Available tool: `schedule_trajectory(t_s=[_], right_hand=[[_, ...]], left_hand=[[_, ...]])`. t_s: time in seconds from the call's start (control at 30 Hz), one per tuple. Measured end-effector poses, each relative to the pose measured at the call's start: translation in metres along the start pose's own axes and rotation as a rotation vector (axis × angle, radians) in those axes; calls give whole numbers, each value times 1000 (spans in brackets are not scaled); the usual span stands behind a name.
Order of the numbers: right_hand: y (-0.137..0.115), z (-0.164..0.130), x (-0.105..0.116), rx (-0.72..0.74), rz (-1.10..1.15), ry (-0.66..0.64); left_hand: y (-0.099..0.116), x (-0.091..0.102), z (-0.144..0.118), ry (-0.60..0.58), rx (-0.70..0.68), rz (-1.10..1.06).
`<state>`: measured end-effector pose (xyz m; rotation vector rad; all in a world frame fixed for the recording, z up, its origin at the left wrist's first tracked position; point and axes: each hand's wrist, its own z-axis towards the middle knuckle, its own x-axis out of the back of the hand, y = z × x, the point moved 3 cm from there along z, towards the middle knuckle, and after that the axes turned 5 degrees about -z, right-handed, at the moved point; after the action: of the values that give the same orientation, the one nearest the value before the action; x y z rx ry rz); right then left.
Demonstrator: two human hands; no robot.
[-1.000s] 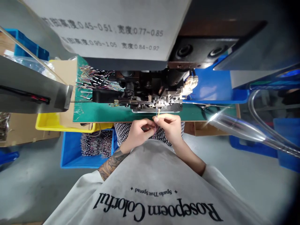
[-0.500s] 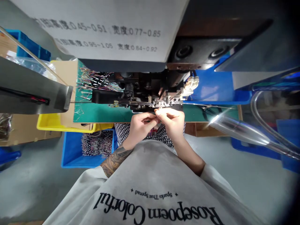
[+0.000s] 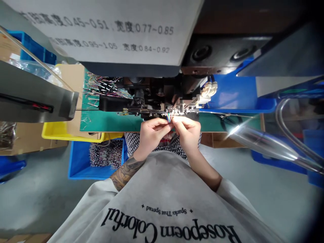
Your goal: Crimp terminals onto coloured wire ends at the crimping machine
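Several thin coloured wires point(image 3: 168, 117), blue, orange and white among them, stick up from between my two hands. My left hand point(image 3: 152, 135) is closed in a pinch around their lower part. Beside it, my right hand point(image 3: 187, 132) pinches at the same wires, with thumb and forefinger together near a pale wire end. The wire tips point at the lit working point of a crimping machine point(image 3: 174, 108), just beyond my fingers. A strip of small metal terminals point(image 3: 88, 109) runs into the machine from the left. Below my hands, the rest of the wires is mostly hidden.
A heap of wires point(image 3: 105, 87) lies on the green bench mat point(image 3: 113, 123). A yellow tray point(image 3: 50, 131) and a blue bin point(image 3: 83, 172) of wire bundles point(image 3: 101, 155) stand left. A lamp point(image 3: 255, 140) and pliers point(image 3: 224, 121) are right; a labelled machine housing point(image 3: 121, 40) overhangs.
My right fingertips have drawn slightly away from the machine and to the right. The coloured wires between my hands now show, fanned apart. The camera view has shifted a little.
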<state>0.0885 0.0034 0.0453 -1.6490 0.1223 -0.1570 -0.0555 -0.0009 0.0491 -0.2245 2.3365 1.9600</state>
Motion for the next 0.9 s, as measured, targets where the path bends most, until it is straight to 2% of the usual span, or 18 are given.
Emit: schedule_trajectory(t_s=[0.17, 0.43, 0.63, 0.9], right_hand=[[-3, 2, -4, -21, 12, 23], [2, 5, -5, -42, 46, -10], [2, 5, -5, -38, 44, -16], [-1, 0, -4, -51, -26, -31]], left_hand=[[-2, 1, 0, 5, -16, -19], [-8, 6, 0, 29, -52, -1], [-17, 9, 1, 16, -25, -1], [-7, 6, 0, -26, 32, -23]])
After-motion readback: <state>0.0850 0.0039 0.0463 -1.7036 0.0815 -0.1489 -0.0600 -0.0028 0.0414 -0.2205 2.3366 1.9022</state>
